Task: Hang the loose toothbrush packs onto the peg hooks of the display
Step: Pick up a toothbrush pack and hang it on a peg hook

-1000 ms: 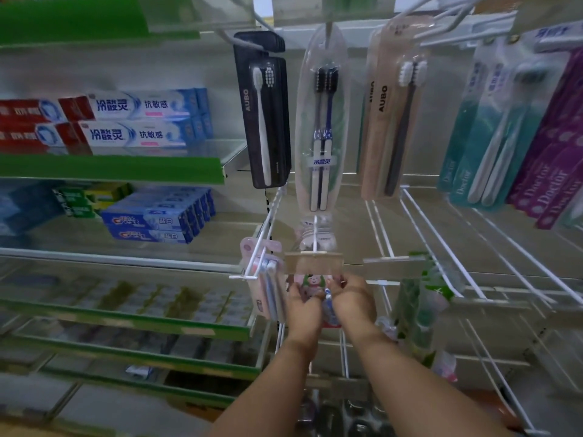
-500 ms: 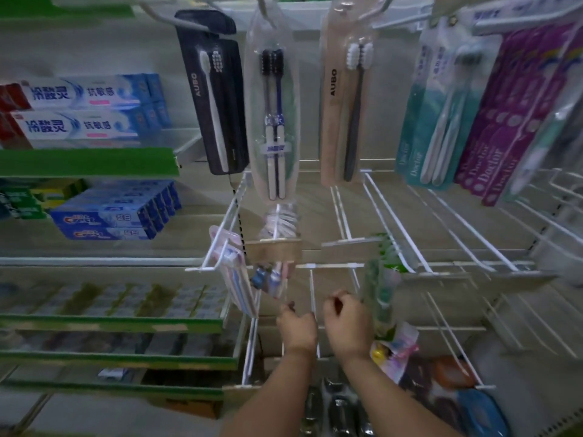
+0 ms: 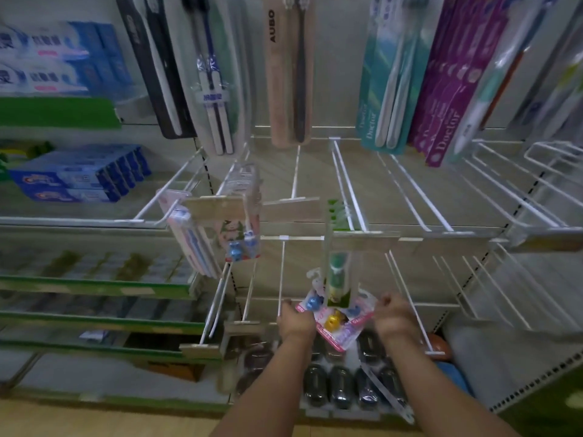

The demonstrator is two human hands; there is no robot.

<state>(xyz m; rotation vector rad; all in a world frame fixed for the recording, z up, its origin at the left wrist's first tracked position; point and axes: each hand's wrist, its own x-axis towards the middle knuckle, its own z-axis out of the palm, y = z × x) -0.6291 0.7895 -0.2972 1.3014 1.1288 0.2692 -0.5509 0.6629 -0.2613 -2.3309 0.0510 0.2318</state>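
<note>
Pink children's toothbrush pack (image 3: pixel 339 324) just below the hanging green toothbrush pack (image 3: pixel 338 280), left hand (image 3: pixel 296 321) gripping its left edge, right hand (image 3: pixel 396 316) curled around its right edge

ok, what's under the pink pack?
Dark oval packs lie in rows below the pink pack. The ones straight beneath are covered by it and the left hand.

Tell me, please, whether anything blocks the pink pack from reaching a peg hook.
The hanging green pack overlaps the top edge of the pink pack; the bare hook left of it looks free.
</note>
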